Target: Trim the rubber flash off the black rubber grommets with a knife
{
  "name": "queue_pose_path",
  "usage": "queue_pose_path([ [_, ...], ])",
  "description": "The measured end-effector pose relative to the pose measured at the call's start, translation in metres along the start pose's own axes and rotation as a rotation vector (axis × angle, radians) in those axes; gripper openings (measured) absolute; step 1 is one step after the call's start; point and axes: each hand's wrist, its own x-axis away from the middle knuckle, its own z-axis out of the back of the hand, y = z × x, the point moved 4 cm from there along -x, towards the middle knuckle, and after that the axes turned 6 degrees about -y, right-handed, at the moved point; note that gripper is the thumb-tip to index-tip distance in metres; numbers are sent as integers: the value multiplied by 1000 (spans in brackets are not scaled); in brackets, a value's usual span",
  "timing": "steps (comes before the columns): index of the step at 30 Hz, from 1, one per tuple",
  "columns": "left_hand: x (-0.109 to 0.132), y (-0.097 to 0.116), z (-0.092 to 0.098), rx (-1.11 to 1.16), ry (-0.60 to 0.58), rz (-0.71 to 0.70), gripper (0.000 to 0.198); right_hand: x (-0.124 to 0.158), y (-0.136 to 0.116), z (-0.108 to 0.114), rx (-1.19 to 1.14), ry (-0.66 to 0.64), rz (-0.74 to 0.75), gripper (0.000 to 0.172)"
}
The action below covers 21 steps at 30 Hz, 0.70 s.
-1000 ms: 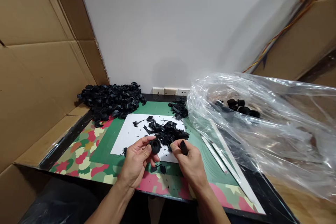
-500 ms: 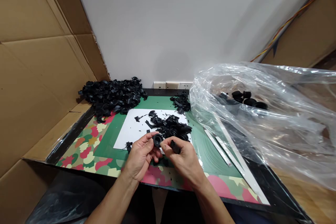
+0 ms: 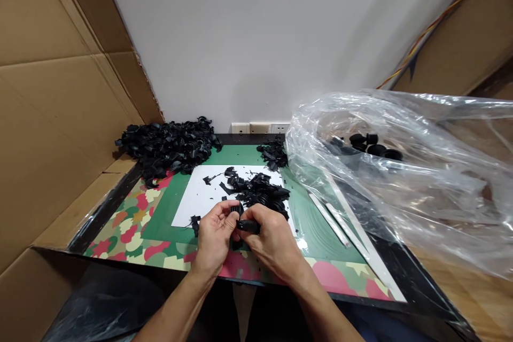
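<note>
My left hand (image 3: pixel 214 235) is closed, its thumb and fingers pinching a small black ribbed rubber bushing (image 3: pixel 237 208) near the front of the table. Right beside it, my right hand (image 3: pixel 274 235) grips a dark elongated black piece (image 3: pixel 248 226) whose kind I cannot make out; its tip meets the bushing at the left thumb. Just beyond the hands, a heap of black ribbed rubber parts and scraps (image 3: pixel 260 189) lies on a white sheet (image 3: pixel 194 187).
A large pile of black scraps (image 3: pixel 172 144) fills the back left, with a smaller scrap pile (image 3: pixel 273 154) at the back. To the right, a clear plastic bag (image 3: pixel 420 187) holds black round parts (image 3: pixel 377 148). White strips (image 3: pixel 328 219) lie before it. Cardboard (image 3: pixel 60 133) walls the left.
The bushing has turned from showing its round opening to showing its ribbed side. My right hand has rotated, bringing the black piece left against the bushing. The view has shifted slightly.
</note>
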Motion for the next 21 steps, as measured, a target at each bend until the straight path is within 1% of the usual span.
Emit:
queue_pose_path([
  [2,1,2,0,-38,-13,-2,42,-3,3,2,30,46,-46,6],
  [4,3,4,-1,-63,-40,22,46,-5,10,10,57,145,-134,4],
  [6,4,5,-2,-41,-72,68,51,-6,18,20,9,230,-215,5],
  [7,4,5,-3,-10,-84,94,53,-6,22,23,-56,240,-236,8],
  [8,3,5,-3,29,-93,121,55,-6,24,25,-134,230,-244,11],
  [10,2,3,-5,104,-106,174,57,-5,24,24,-286,171,-232,17],
  [13,1,-2,-6,167,-116,230,58,-2,17,17,-432,73,-177,21],
  [17,0,-5,-5,197,-99,246,57,-1,8,6,-512,-31,-118,25],
  [21,0,-4,-5,184,-80,239,58,-3,4,2,-513,-82,-107,21],
])
